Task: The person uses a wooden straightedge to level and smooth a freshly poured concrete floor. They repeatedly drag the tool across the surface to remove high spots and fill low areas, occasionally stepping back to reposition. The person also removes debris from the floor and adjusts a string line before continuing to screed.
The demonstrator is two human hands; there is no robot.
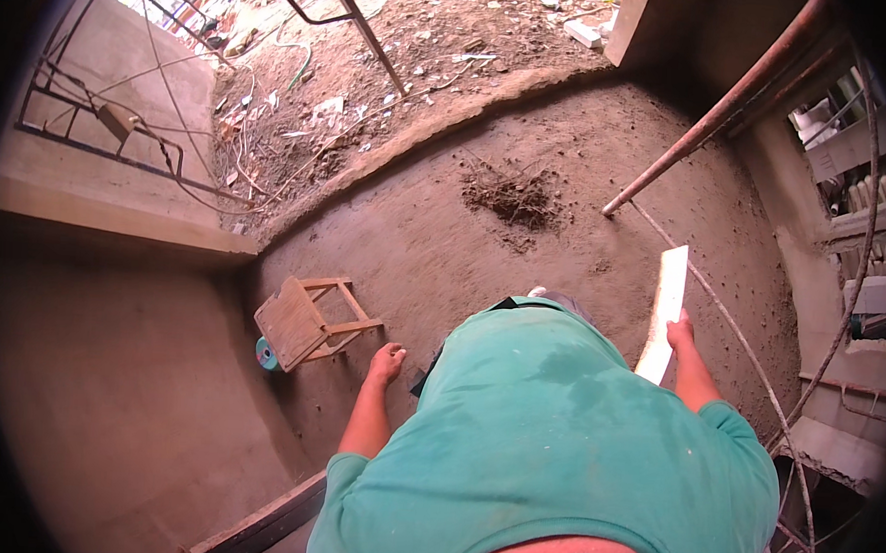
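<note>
Right hand (pixel 678 331): pinching the white board (pixel 670 283) by its edge.
Left hand (pixel 386 362): loosely curled near the wooden stool (pixel 295 324) (cannot tell if it grips anything).
White board: seemingly at a carrying step.
Rusty pole (pixel 711 127): beyond; the next move likely calls for clearing it.

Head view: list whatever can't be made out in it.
All in the head view:
The white board: near end hidden by the green shirt.
The right hand: some fingers hidden by the board.
The left hand: too small to tell whether its curled fingers hold anything.
The blue-green disc: partly hidden by the wooden stool.
The rusty pole: upper end cut off by the top edge.
</note>
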